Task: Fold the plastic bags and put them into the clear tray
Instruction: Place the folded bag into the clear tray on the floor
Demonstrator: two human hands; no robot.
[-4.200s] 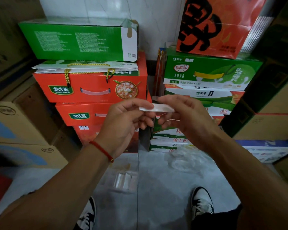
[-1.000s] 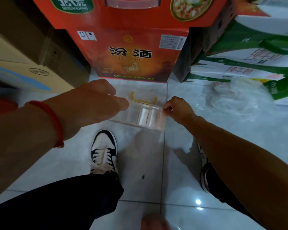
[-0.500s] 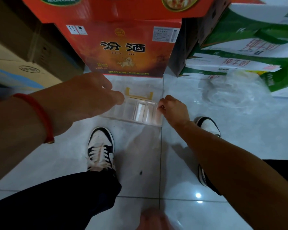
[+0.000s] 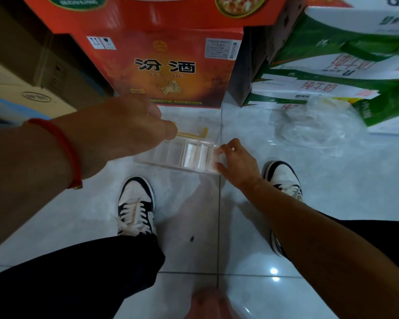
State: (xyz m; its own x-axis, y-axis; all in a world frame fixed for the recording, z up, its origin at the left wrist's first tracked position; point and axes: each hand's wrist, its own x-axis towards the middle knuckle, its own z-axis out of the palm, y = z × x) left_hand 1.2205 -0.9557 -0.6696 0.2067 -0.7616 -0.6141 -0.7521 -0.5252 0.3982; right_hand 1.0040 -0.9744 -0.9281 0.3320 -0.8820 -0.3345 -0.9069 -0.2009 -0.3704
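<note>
A clear tray (image 4: 161,155) with several compartments lies on the tiled floor in front of my feet. Two folded plastic bags (image 4: 190,154) stand upright in its right-hand compartments. My right hand (image 4: 237,162) is at the tray's right end and pinches another pale folded bag (image 4: 217,161) between thumb and fingertips, down in the end compartment. My left hand (image 4: 124,125), a red cord on its wrist, hovers over the tray's left end with loosely curled fingers and holds nothing that I can see. A heap of loose clear plastic bags (image 4: 309,127) lies on the floor to the right.
A red carton (image 4: 171,67) stands right behind the tray, with green and white milk cartons (image 4: 320,86) to its right and brown boxes (image 4: 32,95) to its left. A yellow plastic piece (image 4: 194,133) lies behind the tray. My shoes (image 4: 136,203) (image 4: 283,178) flank the tile joint.
I have gone from folding a bag at chest height to reaching down to the floor. Over the last second my right hand has stayed at the tray's right end, setting the folded bag in.
</note>
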